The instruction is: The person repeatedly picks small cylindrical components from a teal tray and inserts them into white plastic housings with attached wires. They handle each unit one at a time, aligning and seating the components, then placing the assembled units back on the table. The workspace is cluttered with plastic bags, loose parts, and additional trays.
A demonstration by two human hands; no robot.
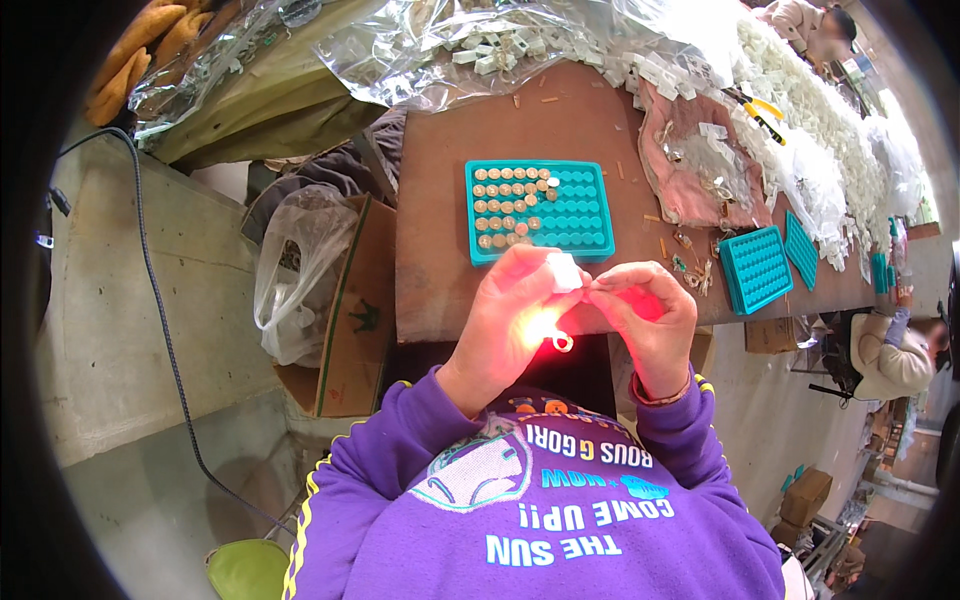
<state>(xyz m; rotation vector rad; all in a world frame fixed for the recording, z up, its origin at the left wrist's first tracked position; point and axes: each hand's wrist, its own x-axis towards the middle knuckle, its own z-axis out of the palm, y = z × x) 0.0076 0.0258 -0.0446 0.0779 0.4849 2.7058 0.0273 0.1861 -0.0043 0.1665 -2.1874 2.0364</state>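
Close to my body, just over the table's near edge, my left hand (508, 318) is closed around a small white plastic casing (565, 272). Bright red light glows below the casing and tints both palms. A small pale ring (562, 342) hangs under the glow. My right hand (655, 318) pinches with thumb and fingertips against the casing's right side; what is between them is too small to make out. Beyond my hands lies a teal tray (580, 250) with rows of round, coin-like metal discs in its left part. One white round piece (553, 182) sits among them.
Further teal trays (755, 270) lie to the right. A pink cloth (690, 150), yellow-handled pliers (757, 112) and a large heap of white plastic parts (800, 110) cover the far right. Left of the table stands a cardboard box (355, 310) with a plastic bag. Other people sit farther off.
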